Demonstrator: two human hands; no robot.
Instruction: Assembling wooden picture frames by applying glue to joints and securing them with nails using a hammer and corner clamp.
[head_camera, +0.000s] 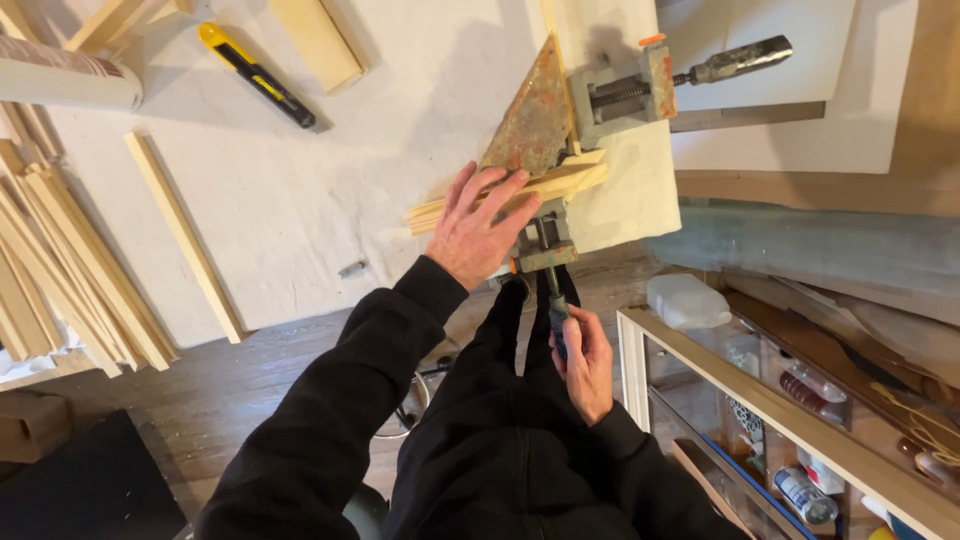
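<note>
Workbench (330, 200) bears wood strips (560, 182) under spread left hand (478, 230); right hand (585, 362) grips clamp handle (556, 318)

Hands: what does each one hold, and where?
Right hand grips the clamp handle around its shaft. Left hand lies flat on the wooden strips, pressing rather than gripping.

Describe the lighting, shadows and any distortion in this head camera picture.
Head view: soft, warm light on the white worktop; the utility knife and loose wooden strip cast short shadows to their right; the left hand shades the wooden slats slightly; straight edges bow from wide-angle distortion; the dark floor corner is underexposed.
</note>
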